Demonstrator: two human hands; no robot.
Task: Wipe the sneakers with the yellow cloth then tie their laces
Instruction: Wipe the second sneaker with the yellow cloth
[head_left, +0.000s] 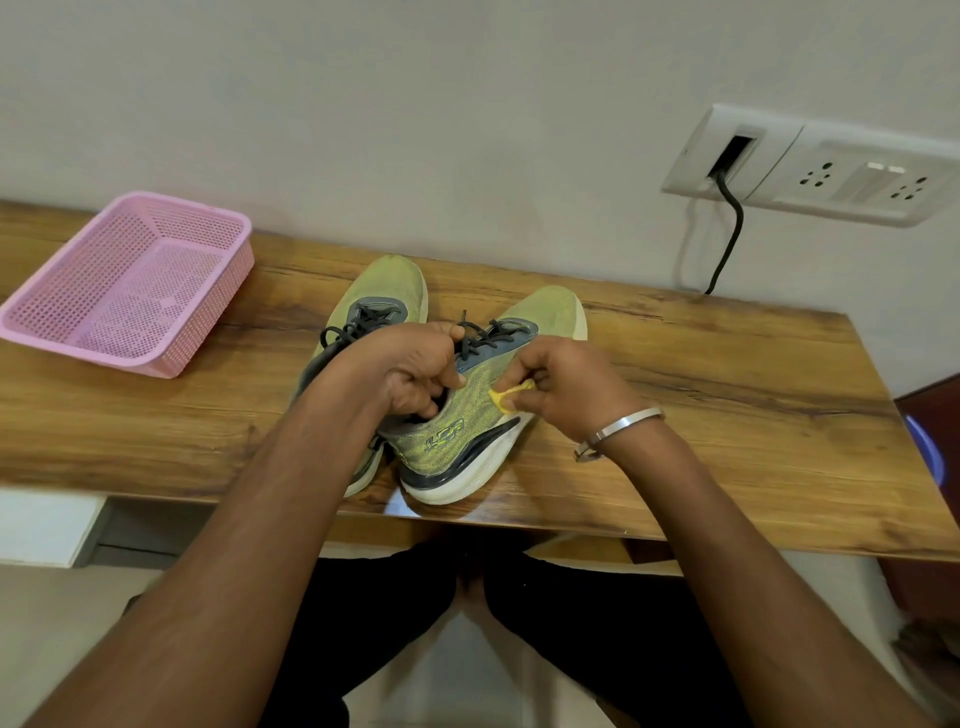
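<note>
Over on the far left you've got a pink basket (124, 283) sitting on the wooden table (701, 374), well apart from the shoes. Moving in, the left sneaker (387, 288) is resting flat with its toe pointing at the wall, dark laces loose. Your left hand (410, 369) is gripping the right sneaker (457, 431) at the collar, fingers curled over the opening and tucked inside, so that shoe's tilting onto its side just beside the other one. Then your right hand (566, 387) is pinching the bunched-up yellow cloth (509, 395) between thumb and fingertips, pressing it against the sneaker's side panel. There's a metal bangle (618, 428) on that wrist, and a wall socket plate (810, 166) with a black cable (727, 234) up on the right.
</note>
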